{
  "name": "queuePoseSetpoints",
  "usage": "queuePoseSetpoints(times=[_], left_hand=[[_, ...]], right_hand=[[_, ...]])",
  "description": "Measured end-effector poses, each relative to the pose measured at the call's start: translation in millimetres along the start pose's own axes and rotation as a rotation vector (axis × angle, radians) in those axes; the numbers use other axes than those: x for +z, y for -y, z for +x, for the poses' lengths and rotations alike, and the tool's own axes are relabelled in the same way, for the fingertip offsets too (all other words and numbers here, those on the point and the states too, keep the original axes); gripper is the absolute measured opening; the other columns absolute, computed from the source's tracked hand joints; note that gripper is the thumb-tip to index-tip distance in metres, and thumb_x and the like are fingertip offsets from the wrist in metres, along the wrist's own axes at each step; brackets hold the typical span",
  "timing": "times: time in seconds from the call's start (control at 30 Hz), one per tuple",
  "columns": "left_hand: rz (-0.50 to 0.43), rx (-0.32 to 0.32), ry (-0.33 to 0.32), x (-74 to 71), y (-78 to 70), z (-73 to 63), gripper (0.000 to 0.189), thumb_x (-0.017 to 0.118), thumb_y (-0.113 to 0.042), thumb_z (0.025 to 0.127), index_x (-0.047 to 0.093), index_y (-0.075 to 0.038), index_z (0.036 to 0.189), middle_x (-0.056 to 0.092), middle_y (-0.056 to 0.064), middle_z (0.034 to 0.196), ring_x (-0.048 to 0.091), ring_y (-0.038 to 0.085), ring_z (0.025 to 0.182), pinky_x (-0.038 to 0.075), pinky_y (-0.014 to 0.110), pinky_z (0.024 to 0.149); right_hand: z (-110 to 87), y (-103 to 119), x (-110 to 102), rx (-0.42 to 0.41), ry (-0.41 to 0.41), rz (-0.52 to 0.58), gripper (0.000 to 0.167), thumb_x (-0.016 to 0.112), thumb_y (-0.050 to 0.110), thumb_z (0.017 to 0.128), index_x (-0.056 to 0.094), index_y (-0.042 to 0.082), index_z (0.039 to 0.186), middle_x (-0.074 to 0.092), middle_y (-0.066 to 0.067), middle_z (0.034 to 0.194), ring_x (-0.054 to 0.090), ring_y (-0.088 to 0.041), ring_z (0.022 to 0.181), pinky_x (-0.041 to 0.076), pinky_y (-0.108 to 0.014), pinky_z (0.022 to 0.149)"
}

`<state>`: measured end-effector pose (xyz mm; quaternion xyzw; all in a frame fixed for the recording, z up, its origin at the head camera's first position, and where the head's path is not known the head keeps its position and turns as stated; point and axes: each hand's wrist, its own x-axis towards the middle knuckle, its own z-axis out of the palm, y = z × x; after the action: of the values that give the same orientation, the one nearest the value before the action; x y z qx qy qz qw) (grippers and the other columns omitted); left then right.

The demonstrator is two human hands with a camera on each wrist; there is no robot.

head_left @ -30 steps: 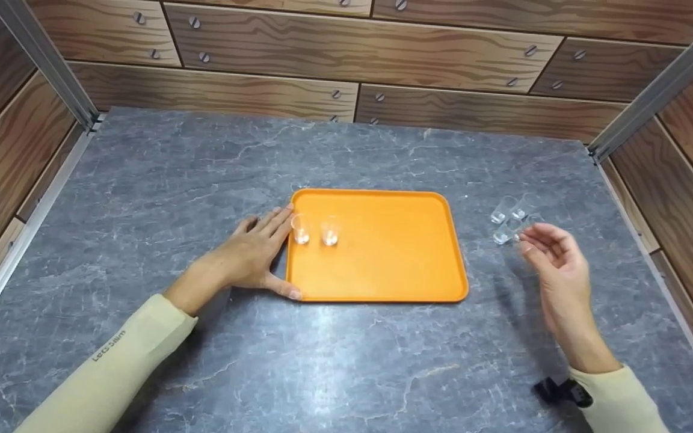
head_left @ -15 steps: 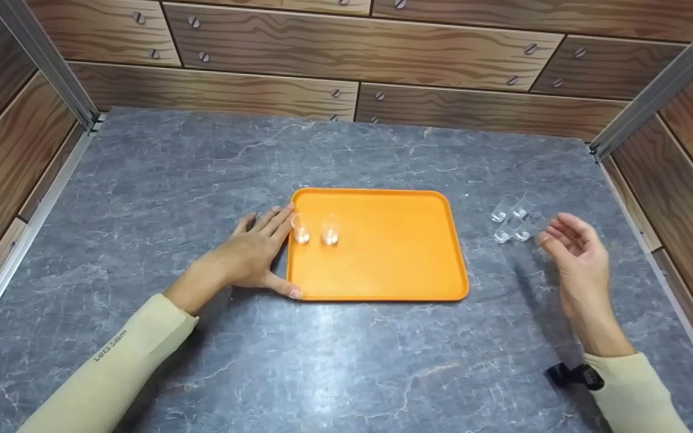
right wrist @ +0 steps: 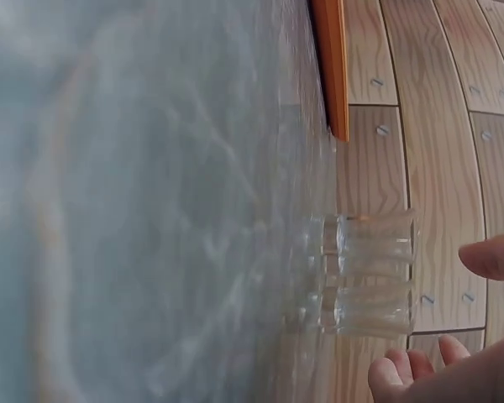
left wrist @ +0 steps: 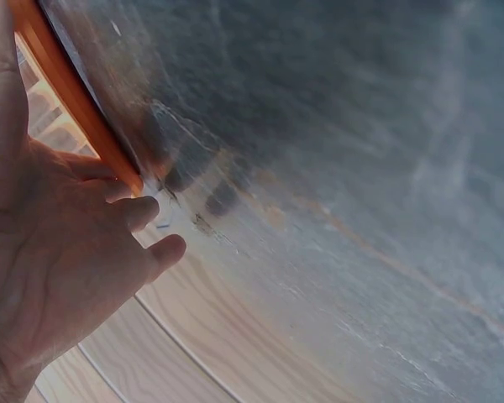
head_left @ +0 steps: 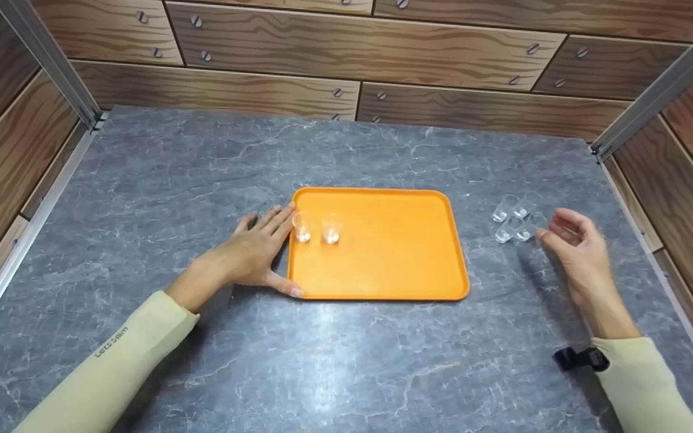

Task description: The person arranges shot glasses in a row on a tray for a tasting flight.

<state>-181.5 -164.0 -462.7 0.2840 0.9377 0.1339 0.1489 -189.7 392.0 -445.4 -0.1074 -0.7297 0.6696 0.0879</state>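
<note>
My left hand [head_left: 247, 255] lies against the left side of an orange tray [head_left: 394, 246], fingers stretched along its rim and thumb at the near corner. On the tray's left part two small clear glasses stand upright, one by the rim [head_left: 302, 233] and one beside it [head_left: 331, 233]. Several more clear glasses [head_left: 503, 231] stand close together on the tabletop, right of the tray. Just right of that group is my right hand [head_left: 581, 249]. In the right wrist view, its thumb and fingers are spread apart near the glasses [right wrist: 374, 309], with nothing gripped.
The grey marble-patterned tabletop [head_left: 346, 361] is bounded by wood-patterned panels [head_left: 274, 42] at the back and sides. Metal posts [head_left: 641, 99] stand at both back corners. A black wrist device [head_left: 584, 359] sits at the right sleeve.
My right hand has drawn back to the right from over the glasses, then come slightly nearer to them again. The left hand, the tray and its two glasses have stayed put.
</note>
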Motion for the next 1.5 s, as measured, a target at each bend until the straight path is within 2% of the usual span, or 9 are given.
queuePoseSetpoints(times=[0.2,0.33,0.53,0.67,0.87,1.07,1.2,1.37,1.5], left_hand=[[0.001,0.003,0.003,-0.5,0.3,1.8,0.143,0.078,-0.083,0.081,0.007,-0.002,0.175,0.002,0.019,0.181,0.007,0.044,0.165,0.008,0.069,0.127],[0.005,0.007,-0.005,-0.5,0.5,0.4,0.143,0.078,-0.083,0.081,0.008,0.000,0.174,0.003,0.020,0.181,0.008,0.045,0.165,0.009,0.070,0.127],[0.003,0.014,-0.006,0.6,1.4,-0.6,0.142,0.079,-0.082,0.082,0.008,0.002,0.174,0.003,0.022,0.181,0.009,0.046,0.164,0.012,0.071,0.126],[0.003,0.017,-0.004,1.1,1.2,1.1,0.143,0.078,-0.082,0.082,0.007,0.001,0.174,0.002,0.021,0.181,0.009,0.045,0.165,0.011,0.070,0.127],[0.009,0.012,-0.006,1.9,1.3,-0.3,0.144,0.078,-0.083,0.081,0.007,0.001,0.174,0.002,0.021,0.181,0.008,0.045,0.165,0.011,0.070,0.127],[0.006,0.019,-0.018,1.3,1.6,-2.5,0.144,0.079,-0.083,0.080,0.009,0.002,0.174,0.003,0.022,0.181,0.009,0.046,0.164,0.011,0.070,0.127],[0.003,0.018,-0.023,2.1,2.1,-2.8,0.144,0.080,-0.082,0.080,0.010,0.002,0.174,0.004,0.022,0.181,0.008,0.046,0.164,0.011,0.069,0.127],[-0.004,0.024,-0.026,1.7,1.6,-3.1,0.143,0.079,-0.082,0.081,0.009,0.002,0.174,0.004,0.022,0.181,0.009,0.046,0.164,0.012,0.070,0.126],[-0.011,0.020,-0.018,1.6,1.4,-2.6,0.143,0.079,-0.082,0.082,0.008,0.001,0.174,0.004,0.022,0.181,0.009,0.045,0.165,0.012,0.070,0.126]], right_hand=[[9.4,-4,-5,0.004,0.054,-0.005,0.039,0.075,-0.007,0.098,0.065,0.020,0.125,0.060,0.004,0.123,0.057,-0.010,0.118,0.051,-0.012,0.091],[13.6,-7,-8,0.017,0.117,-0.065,0.040,0.077,-0.002,0.100,0.063,0.023,0.128,0.057,0.004,0.126,0.055,-0.010,0.119,0.050,-0.011,0.092],[19.3,-10,-10,0.047,0.210,-0.112,0.049,0.078,0.002,0.101,0.057,0.011,0.144,0.053,0.004,0.135,0.050,-0.017,0.128,0.050,-0.013,0.095],[22.6,-11,-13,0.047,0.221,-0.111,0.046,0.076,0.000,0.101,0.057,0.009,0.141,0.056,0.002,0.131,0.051,-0.015,0.125,0.051,-0.013,0.093],[27.0,-14,-12,0.081,0.231,-0.031,0.041,0.074,-0.008,0.099,0.059,0.006,0.135,0.061,0.001,0.121,0.057,-0.008,0.111,0.054,-0.015,0.089],[30.4,-15,-11,0.101,0.232,0.024,0.031,0.074,-0.009,0.099,0.069,0.007,0.125,0.067,0.004,0.114,0.063,-0.006,0.102,0.055,-0.016,0.086],[31.6,-14,-10,0.107,0.244,0.010,0.025,0.078,-0.005,0.099,0.074,0.009,0.120,0.068,0.005,0.112,0.065,-0.006,0.101,0.054,-0.016,0.085],[33.1,-15,-10,0.100,0.253,-0.032,0.024,0.080,-0.001,0.099,0.074,0.009,0.120,0.068,0.006,0.114,0.065,-0.005,0.099,0.053,-0.017,0.083],[33.4,-16,-12,0.101,0.258,-0.006,0.025,0.078,-0.004,0.099,0.074,0.009,0.119,0.070,0.007,0.113,0.066,-0.006,0.100,0.054,-0.016,0.085]])
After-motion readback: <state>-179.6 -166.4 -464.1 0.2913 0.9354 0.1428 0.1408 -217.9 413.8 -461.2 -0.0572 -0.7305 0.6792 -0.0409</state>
